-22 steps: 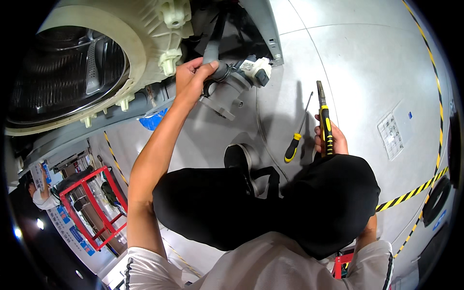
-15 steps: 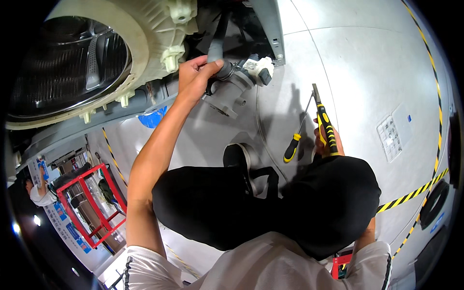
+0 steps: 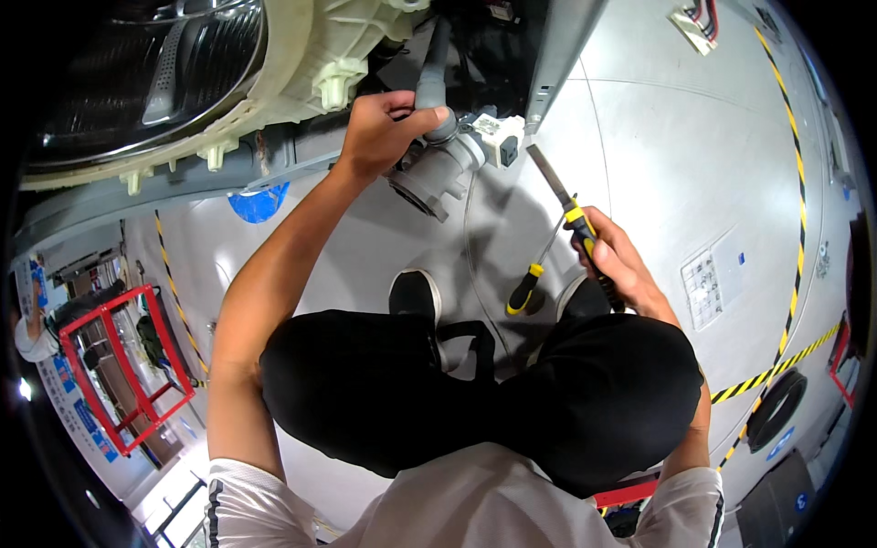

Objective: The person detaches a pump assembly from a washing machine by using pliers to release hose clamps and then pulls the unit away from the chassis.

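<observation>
My left hand (image 3: 384, 132) is closed on a grey hose (image 3: 431, 84), its thumb pressed near the hose's lower end. The hose joins a grey pump housing (image 3: 429, 178) with a white block (image 3: 501, 139) at its right, by the open washing machine body. In my right hand (image 3: 621, 260) are pliers (image 3: 577, 219) with black and yellow handles, fingers wrapped round them. Their long metal jaws point up and left toward the pump, apart from it. A screwdriver (image 3: 525, 290) with a yellow and black handle lies on the floor beside my right hand.
A metal drum (image 3: 160, 78) with its pale plastic tub rim (image 3: 338, 78) fills the upper left. The grey cabinet edge (image 3: 559, 64) stands right of the pump. A flat parts box (image 3: 703, 288) lies at right, a connector with wires (image 3: 696, 27) at upper right.
My right hand has risen with the pliers, bringing their jaws up and left, closer to the pump. My left hand keeps its hold on the hose. The view has shifted slightly.
</observation>
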`<state>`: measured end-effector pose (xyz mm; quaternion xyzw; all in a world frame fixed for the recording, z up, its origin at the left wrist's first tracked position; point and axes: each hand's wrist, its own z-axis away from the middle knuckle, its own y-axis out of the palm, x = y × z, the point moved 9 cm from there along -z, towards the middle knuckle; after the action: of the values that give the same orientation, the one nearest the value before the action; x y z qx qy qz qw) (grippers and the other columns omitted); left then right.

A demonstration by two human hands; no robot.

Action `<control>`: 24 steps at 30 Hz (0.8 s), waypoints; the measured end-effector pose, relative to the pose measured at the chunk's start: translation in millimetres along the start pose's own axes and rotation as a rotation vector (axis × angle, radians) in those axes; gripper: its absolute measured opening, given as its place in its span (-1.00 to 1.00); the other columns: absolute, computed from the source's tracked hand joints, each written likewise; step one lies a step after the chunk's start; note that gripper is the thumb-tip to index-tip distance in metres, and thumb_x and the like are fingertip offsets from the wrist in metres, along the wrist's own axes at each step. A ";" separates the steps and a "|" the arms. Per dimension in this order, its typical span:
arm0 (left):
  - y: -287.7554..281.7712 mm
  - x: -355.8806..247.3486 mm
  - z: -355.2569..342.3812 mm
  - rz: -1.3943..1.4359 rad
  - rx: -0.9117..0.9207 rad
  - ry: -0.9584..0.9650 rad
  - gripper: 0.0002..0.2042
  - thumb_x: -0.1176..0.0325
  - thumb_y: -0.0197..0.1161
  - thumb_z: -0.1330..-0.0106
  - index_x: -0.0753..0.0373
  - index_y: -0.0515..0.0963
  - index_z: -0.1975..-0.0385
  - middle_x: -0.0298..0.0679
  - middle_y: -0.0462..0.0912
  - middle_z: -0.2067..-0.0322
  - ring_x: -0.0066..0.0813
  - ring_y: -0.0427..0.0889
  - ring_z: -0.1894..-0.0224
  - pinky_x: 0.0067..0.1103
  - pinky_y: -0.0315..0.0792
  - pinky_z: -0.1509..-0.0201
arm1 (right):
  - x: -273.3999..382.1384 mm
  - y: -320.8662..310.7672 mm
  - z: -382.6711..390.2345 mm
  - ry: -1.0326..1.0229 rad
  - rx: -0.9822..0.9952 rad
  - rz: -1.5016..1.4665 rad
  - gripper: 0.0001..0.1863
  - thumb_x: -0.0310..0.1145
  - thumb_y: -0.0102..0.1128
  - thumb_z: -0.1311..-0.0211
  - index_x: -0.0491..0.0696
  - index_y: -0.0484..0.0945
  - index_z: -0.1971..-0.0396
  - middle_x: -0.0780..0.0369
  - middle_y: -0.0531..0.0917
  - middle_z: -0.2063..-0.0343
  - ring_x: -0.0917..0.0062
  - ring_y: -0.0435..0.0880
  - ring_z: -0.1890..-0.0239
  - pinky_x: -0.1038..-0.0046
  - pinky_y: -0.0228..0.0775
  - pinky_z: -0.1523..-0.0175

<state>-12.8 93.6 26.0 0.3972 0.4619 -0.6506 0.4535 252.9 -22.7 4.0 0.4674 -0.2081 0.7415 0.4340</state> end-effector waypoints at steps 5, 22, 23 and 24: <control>-1.8 -0.1 1.2 -0.038 0.017 -0.008 -0.72 0.23 0.36 -0.12 0.38 0.64 0.40 -0.39 0.61 0.51 -0.76 0.44 0.49 -0.72 0.32 0.43 | -3.0 -0.9 -22.4 0.152 -0.178 -0.164 -0.52 0.05 -0.22 -0.37 -0.05 0.48 0.11 0.42 0.39 0.52 0.79 0.32 0.49 0.70 0.15 0.46; 23.9 -12.4 7.5 -0.302 -0.012 0.196 -0.68 0.19 0.45 -0.01 0.36 0.64 0.44 -0.26 0.61 0.54 -0.65 0.51 0.51 -0.63 0.40 0.40 | -5.8 -9.7 -30.3 0.203 -0.254 0.021 -0.55 0.00 -0.17 -0.45 -0.09 0.46 0.06 0.42 0.39 0.54 0.77 0.27 0.61 0.69 0.19 0.53; 28.0 -12.7 5.8 -0.376 -0.002 0.207 -0.67 0.18 0.46 0.00 0.36 0.64 0.44 -0.26 0.60 0.55 -0.63 0.51 0.52 -0.63 0.41 0.40 | -3.7 -10.5 -32.1 0.170 -0.259 0.020 -0.59 -0.06 -0.14 -0.46 -0.10 0.47 0.05 0.42 0.38 0.55 0.79 0.27 0.59 0.70 0.16 0.51; 31.9 -12.0 4.1 -0.451 0.008 0.218 -0.66 0.17 0.46 0.02 0.36 0.64 0.44 -0.25 0.60 0.55 -0.61 0.51 0.53 -0.62 0.42 0.39 | -2.7 -10.1 -31.8 0.188 -0.244 0.043 -0.59 -0.07 -0.12 -0.45 -0.11 0.48 0.05 0.42 0.39 0.54 0.79 0.25 0.59 0.70 0.13 0.52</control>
<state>20.6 87.2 30.7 0.3538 0.5824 -0.6905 0.2426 245.6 4.2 -14.5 0.3353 -0.2652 0.7603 0.4891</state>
